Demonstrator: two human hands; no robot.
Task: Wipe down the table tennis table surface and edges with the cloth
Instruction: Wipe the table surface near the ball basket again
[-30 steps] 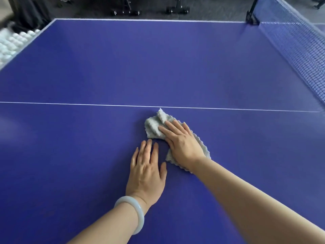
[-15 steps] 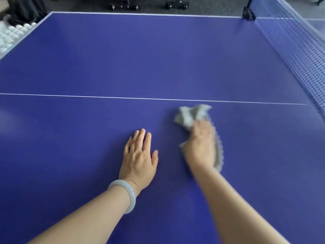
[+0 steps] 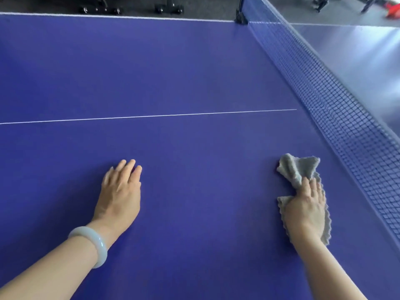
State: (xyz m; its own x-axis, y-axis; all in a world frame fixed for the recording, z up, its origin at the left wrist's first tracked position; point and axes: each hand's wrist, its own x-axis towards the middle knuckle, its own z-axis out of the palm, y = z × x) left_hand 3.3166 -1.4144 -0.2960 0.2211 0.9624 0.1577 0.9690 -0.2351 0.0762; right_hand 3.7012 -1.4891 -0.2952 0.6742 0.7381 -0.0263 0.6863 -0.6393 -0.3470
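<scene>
Grey cloth [image 3: 298, 169]: the head view, my only one, shows it bunched on the blue table [image 3: 194, 72], near the net [image 3: 346, 118] and on my side of the white line [image 3: 151, 116].
Right hand [image 3: 305, 208]: it lies flat on the cloth with fingers straight and close together, pressing down rather than curling round it. Cloth sticks out ahead of the fingertips and along the outer side.
Left hand [image 3: 121, 191]: it is spread flat on bare table, well apart from the cloth, and holds nothing. A pale bangle [image 3: 93, 243] sits on the wrist.
Surface: I make out no streaks, dust or wet marks, so I cannot tell wiped from unwiped.
Done, as I judge it: wiping is under way on the near strip by the net, and I can read no more than that.
Left, I reckon: the stretch beyond the line, the far edge [image 3: 129, 16], the half behind the net, and the side edges. The cloth touches none of these.
</scene>
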